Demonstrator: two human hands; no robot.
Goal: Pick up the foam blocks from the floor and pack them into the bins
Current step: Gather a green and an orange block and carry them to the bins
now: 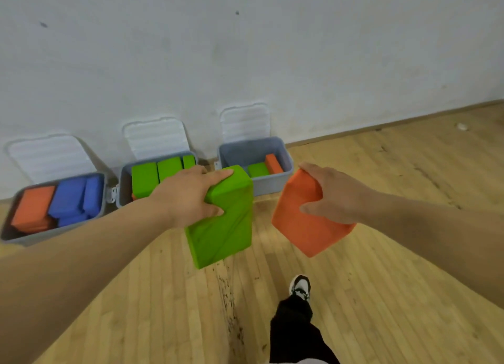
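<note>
My left hand (188, 197) grips a green foam block (223, 227) by its top end, held in the air above the wooden floor. My right hand (332, 197) grips an orange foam block (302, 224), tilted, also off the floor. Three grey bins stand along the wall ahead. The left bin (8, 227) holds orange and blue blocks. The middle bin (122, 183) holds green blocks. The right bin (275, 186) holds one green and one orange block, with room left inside.
Each bin's white lid (156, 139) stands open against the white wall. My leg in black trousers and a white shoe (300, 287) steps forward below the blocks. Bare wooden floor (395, 282) stretches to the right.
</note>
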